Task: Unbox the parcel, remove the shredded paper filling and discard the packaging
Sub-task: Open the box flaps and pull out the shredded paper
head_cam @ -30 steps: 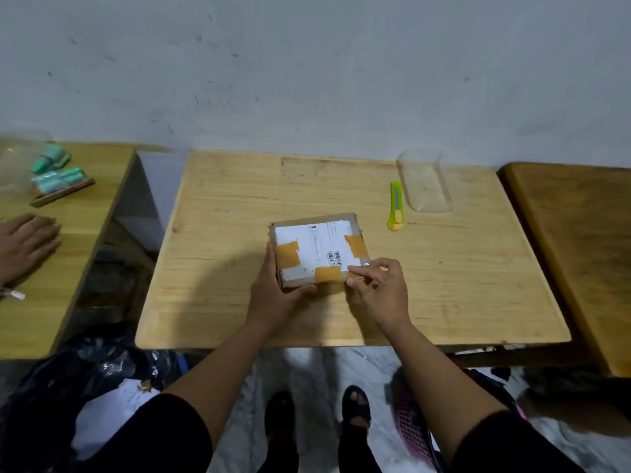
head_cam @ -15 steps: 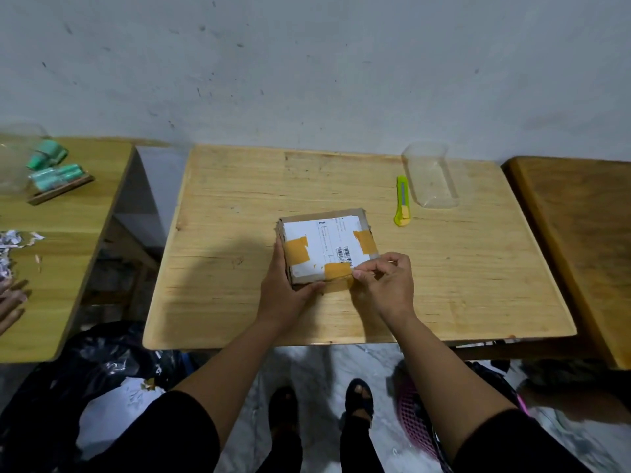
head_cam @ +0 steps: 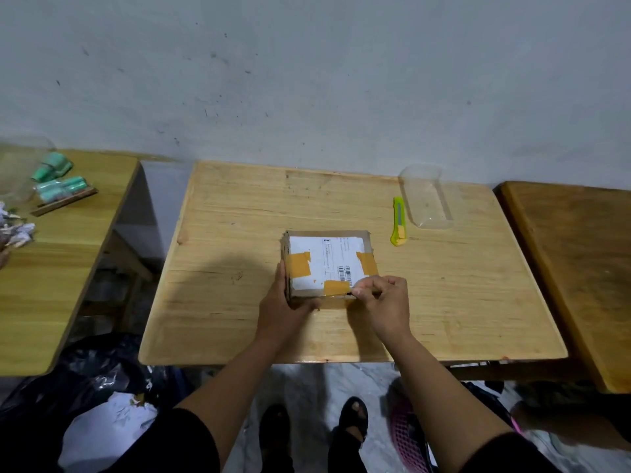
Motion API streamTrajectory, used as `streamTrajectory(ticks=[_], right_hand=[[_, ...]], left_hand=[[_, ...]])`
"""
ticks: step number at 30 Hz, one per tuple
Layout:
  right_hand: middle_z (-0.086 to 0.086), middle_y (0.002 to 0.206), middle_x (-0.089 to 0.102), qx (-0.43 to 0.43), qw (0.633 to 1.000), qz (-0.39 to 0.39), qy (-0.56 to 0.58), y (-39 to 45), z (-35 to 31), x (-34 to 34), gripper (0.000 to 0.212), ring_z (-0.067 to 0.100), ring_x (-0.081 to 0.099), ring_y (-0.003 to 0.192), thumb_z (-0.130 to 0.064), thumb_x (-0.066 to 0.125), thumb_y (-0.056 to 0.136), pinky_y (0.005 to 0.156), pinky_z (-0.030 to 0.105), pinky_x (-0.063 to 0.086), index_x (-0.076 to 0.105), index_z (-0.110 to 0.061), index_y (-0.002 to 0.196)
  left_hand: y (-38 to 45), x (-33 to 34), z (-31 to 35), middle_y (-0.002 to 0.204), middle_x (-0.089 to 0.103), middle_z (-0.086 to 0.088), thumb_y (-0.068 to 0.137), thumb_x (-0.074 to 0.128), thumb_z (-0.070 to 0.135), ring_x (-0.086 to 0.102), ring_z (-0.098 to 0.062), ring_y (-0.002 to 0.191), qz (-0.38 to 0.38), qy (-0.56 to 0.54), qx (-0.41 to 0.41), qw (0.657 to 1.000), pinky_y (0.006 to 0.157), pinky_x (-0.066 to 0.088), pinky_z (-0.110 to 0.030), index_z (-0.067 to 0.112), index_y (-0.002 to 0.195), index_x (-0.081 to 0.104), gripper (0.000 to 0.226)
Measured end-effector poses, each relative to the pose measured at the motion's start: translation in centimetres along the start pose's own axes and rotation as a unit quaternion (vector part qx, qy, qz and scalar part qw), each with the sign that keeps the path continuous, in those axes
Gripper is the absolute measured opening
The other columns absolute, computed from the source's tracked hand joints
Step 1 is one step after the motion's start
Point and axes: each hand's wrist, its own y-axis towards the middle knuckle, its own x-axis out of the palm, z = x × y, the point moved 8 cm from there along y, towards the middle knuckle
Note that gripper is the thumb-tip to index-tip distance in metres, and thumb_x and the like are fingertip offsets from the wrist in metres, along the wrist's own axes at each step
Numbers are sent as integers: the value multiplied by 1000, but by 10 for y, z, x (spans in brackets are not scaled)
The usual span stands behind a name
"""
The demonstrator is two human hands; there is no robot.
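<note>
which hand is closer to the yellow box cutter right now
Right. The right hand picks at the parcel's near right corner, below the box cutter; the left hand holds the parcel's left side, farther away.

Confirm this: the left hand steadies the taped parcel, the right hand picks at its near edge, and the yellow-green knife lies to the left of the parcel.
One thing is wrong: the knife lies to the right of the parcel, beside a clear plastic container, as the head view shows. The left hand does steady the parcel and the right hand picks at its near edge.
</note>
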Motion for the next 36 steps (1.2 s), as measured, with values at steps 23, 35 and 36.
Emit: streamTrajectory(ticks=[23,35,36], right_hand=[[1,121,60,-46,994,50,81,4,-6,-6,15,11,40,131,-6,67,81,100,21,33,65,-17,71],[-21,79,59,-139,981,106,81,32,-71,-42,16,14,54,91,-18,62,86,77,17,40,61,-31,77],[-21,84,61,-135,981,109,82,37,-76,-45,9,12,55,91,-21,61,88,77,18,40,64,-28,85]], left_hand=[[12,4,3,111,56,23,76,74,22,51,17,88,12,-55,17,998,68,34,8,41,142,19,88],[22,0,8,111,56,17,73,76,18,42,21,95,25,-31,44,998,67,30,10,26,144,24,88],[23,-1,7,113,56,17,73,76,19,45,17,96,23,-26,43,998,68,30,8,27,144,24,89]])
